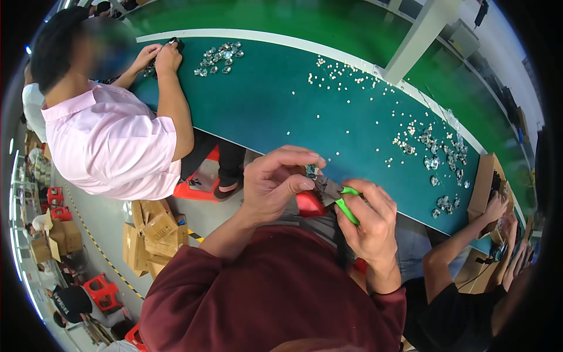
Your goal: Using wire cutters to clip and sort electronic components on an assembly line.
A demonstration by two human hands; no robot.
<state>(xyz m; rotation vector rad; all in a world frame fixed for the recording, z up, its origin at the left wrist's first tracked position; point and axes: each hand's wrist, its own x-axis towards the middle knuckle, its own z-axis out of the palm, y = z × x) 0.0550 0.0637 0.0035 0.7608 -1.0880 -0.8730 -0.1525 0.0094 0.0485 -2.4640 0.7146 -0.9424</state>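
Note:
Between the thumb and fingers of my left hand [272, 183] is a small shiny part [311, 169], partly covered by the fingertips; its exact kind is too small to tell. My right hand [372, 222] is wrapped round the green handles of a pair of pliers [329, 188]. The metal jaws point up and left and meet the small part, or come very close to it. Both hands are in front of my body, by the near edge of the green-topped table [252, 111].
Small white pieces [337, 71] lie scattered on the table, with clear shiny parts [431, 161] to the right and more [220, 56] far left. A co-worker in pink [111, 141] sits left; another person's arm [454, 249] reaches a cardboard box [482, 182] at right. Cartons [153, 232] stand on the floor.

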